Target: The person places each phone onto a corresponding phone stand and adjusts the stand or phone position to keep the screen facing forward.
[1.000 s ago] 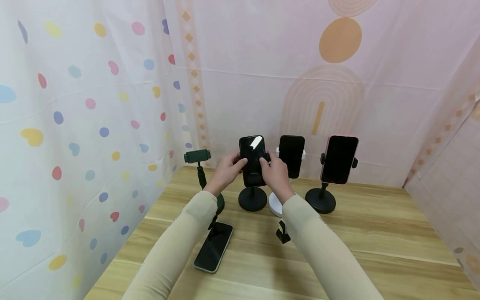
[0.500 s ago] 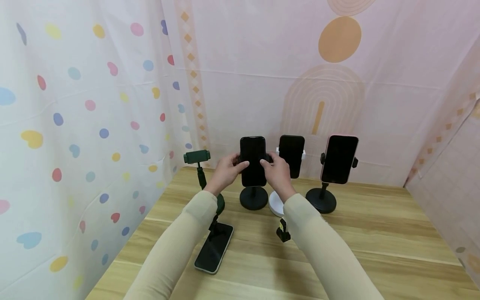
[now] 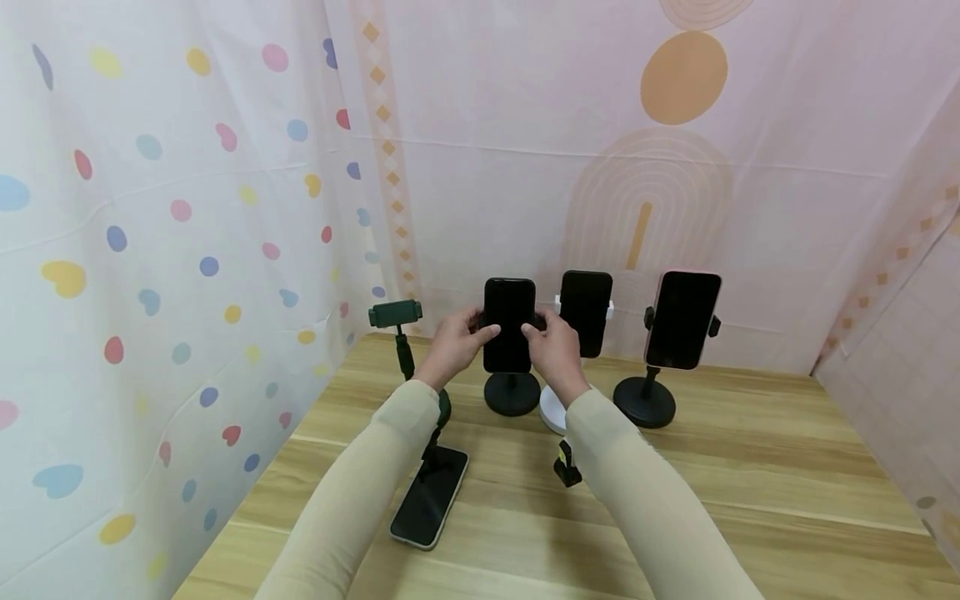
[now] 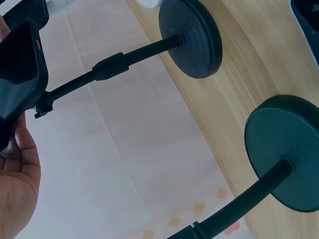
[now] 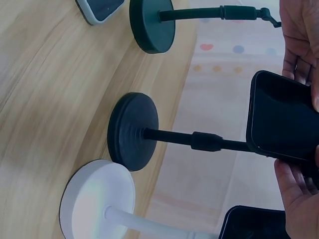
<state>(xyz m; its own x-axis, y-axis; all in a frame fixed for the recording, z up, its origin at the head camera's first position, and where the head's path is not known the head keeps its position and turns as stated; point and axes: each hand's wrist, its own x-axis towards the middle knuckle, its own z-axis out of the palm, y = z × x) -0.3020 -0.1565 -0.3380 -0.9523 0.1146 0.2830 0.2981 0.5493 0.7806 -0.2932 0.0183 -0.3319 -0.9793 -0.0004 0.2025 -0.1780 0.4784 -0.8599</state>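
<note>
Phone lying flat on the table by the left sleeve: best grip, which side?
Probably the long edges of the flat phone, near mid-length, thumb opposite fingers, coming from above on its right. It lies screen up on the table, so its edges offer the pinch; in the head view the left sleeve runs along its left side.

Left hand [image 3: 456,346] and right hand [image 3: 556,347] hold a phone [image 3: 509,321] at a stand [image 3: 512,396].

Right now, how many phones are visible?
4: one phone between left hand and right hand, second phone in white stand, third phone in rightmost black stand, fourth phone on the table. Others may be hidden.
</note>
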